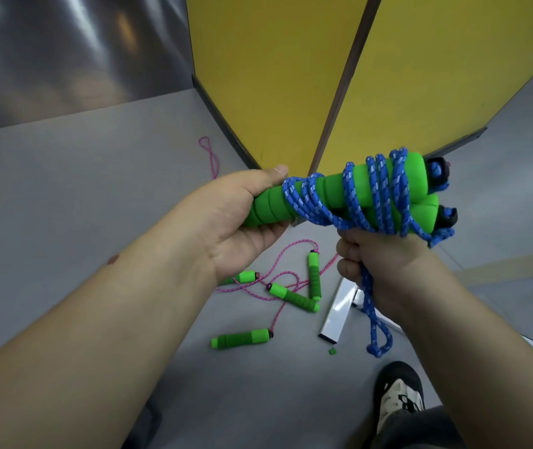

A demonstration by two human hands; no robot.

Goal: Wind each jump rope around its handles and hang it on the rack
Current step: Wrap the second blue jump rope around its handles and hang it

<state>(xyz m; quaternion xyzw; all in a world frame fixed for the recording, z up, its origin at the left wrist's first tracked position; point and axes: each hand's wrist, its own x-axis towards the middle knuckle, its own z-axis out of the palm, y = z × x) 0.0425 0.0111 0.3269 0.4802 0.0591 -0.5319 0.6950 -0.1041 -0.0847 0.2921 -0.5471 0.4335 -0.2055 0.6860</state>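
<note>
Rope [377, 192], blue, was mostly wound on the paired handles [323, 196]; we gripped their butt with left hand [242, 218], right hand [378, 267] clenched on the tail hanging toward 6 o'clock. Pink ropes [278, 277] lay unwound on floor [64, 189] at 6. No rack seen; hanging pending.

Both bare forearms reach forward, the left hand [236, 218] curled round the near end of the green handles [339, 192] with its thumb on top, while just right of it and lower the right hand [378, 264] fists the blue rope [372, 306].
</note>
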